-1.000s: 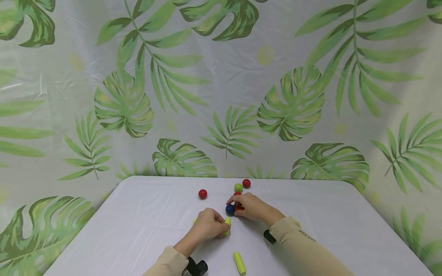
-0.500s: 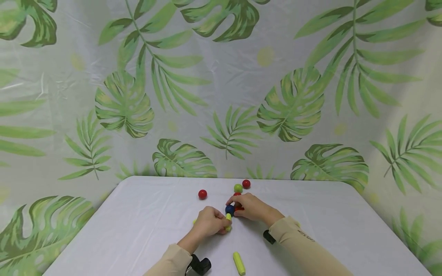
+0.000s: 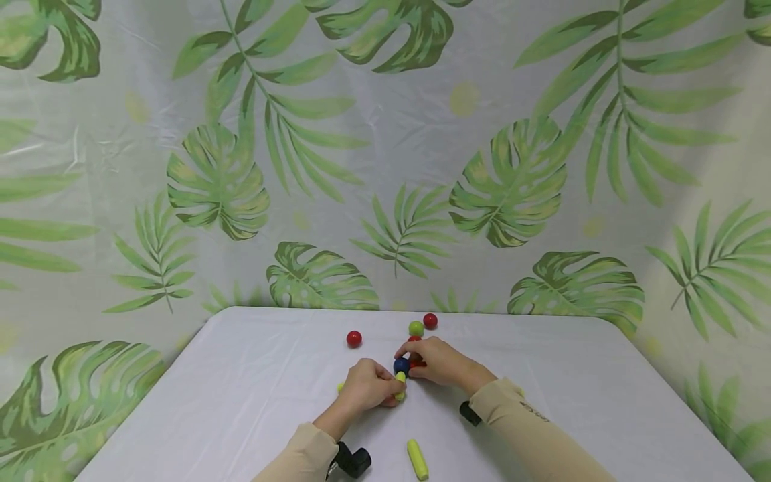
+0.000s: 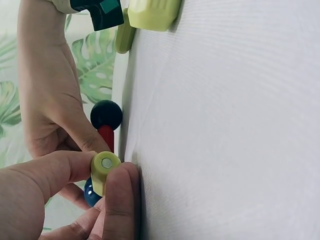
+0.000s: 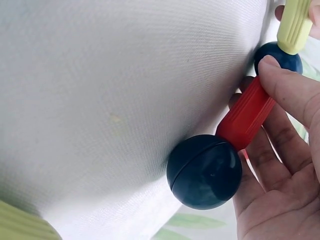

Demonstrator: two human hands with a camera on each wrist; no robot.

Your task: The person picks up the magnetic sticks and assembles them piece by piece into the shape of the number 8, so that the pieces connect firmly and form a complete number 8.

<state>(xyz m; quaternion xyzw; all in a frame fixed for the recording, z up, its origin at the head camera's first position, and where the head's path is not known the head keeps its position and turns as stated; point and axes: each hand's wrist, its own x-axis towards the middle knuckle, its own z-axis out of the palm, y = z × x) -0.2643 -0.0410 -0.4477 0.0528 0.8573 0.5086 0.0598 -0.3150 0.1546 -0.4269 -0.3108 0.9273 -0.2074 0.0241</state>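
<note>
Through my cameras I see a white table (image 3: 542, 355), with red balls (image 3: 354, 339) and a green ball (image 3: 416, 328) near its far edge, a yellow stick (image 3: 417, 459) towards the near one.

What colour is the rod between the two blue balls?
The rod is red, clearest in the right wrist view.

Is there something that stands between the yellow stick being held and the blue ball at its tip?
Nothing visible does: the end of the yellow stick appears to meet the blue ball. In the right wrist view, the right thumb lies close by, but not between.
</note>
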